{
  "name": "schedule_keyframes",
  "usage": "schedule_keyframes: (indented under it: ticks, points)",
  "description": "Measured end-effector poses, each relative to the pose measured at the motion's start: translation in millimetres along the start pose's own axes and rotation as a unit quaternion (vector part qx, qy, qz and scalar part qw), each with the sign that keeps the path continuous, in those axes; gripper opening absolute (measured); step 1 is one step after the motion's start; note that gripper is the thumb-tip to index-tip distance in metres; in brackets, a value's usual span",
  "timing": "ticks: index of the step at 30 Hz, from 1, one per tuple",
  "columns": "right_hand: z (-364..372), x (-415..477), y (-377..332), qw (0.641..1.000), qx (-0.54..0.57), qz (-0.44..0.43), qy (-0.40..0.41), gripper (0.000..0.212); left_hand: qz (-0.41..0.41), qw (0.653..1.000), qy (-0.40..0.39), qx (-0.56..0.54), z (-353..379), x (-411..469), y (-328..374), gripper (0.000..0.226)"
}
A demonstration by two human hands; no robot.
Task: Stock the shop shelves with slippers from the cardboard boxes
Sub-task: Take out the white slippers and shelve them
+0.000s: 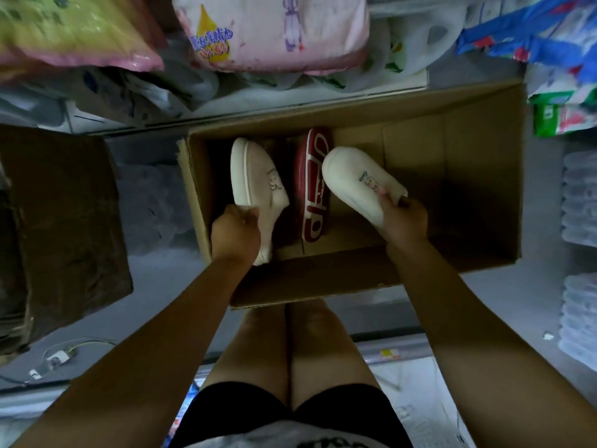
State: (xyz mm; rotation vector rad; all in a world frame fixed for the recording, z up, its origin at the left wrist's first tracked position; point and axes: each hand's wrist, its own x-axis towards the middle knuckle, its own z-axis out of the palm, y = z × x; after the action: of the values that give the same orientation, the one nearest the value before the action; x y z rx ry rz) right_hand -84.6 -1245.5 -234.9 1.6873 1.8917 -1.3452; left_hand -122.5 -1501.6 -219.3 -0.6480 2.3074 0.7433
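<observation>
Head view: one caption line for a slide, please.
Left hand grips one white slipper, right hand another; a red slipper lies in the cardboard box.

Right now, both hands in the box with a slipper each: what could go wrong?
1. The right hand holds the cream slipper only at its back edge, toe sticking out; it could drop back into the box.
2. The left hand grips the pinkish slipper, so no hand is free to catch a drop.
3. The two slippers seem to differ in tint and motif; they may get shelved as a mismatched pair.
</observation>
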Motion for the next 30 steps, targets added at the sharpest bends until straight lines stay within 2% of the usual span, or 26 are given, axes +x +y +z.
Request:
schedule_keyframes:
  ticks: [2,5,7,8,11,15,17,20,22,25,28,30]
  points:
    - [-3,-23,-13,0.999,0.03,0.009,-0.008,0.067,0.002,0.999,-0.005,-0.054,-15,-17,0,0.03]
    - [-12,-63,-33,0.988,0.144,0.028,-0.052,0.078,0.011,0.987,-0.042,-0.154,-41,-42,2,0.028]
    - [-21,-88,-44,0.975,0.19,0.007,-0.112,0.078,0.024,0.958,-0.093,-0.271,-59,-60,6,0.011]
    - [-25,-100,-48,0.97,0.192,-0.014,-0.149,0.071,0.041,0.942,-0.112,-0.313,-70,-70,9,0.007]
    - [-35,-136,-61,0.95,0.167,-0.072,-0.254,0.044,0.098,0.902,-0.152,-0.393,-99,-99,16,0.023]
    - [-44,-185,-75,0.924,0.14,-0.136,-0.329,0.05,0.099,0.88,-0.178,-0.43,-123,-133,14,0.044]
    - [-47,-205,-80,0.916,0.107,-0.167,-0.349,0.05,0.084,0.867,-0.187,-0.454,-129,-149,10,0.052]
    - [-50,-229,-84,0.923,0.058,-0.196,-0.327,0.034,0.093,0.844,-0.207,-0.486,-133,-176,1,0.054]
    - [-52,-240,-82,0.924,0.047,-0.216,-0.313,0.026,0.079,0.837,-0.196,-0.504,-135,-194,-7,0.055]
    - [-55,-250,-77,0.91,0.037,-0.249,-0.328,0.017,0.079,0.846,-0.164,-0.5,-147,-216,-14,0.05]
    - [-52,-259,-72,0.891,0.015,-0.275,-0.36,0.017,0.076,0.851,-0.055,-0.516,-173,-232,-23,0.047]
    - [-46,-265,-68,0.88,0.009,-0.287,-0.377,0.023,0.076,0.876,0.032,-0.475,-189,-240,-32,0.049]
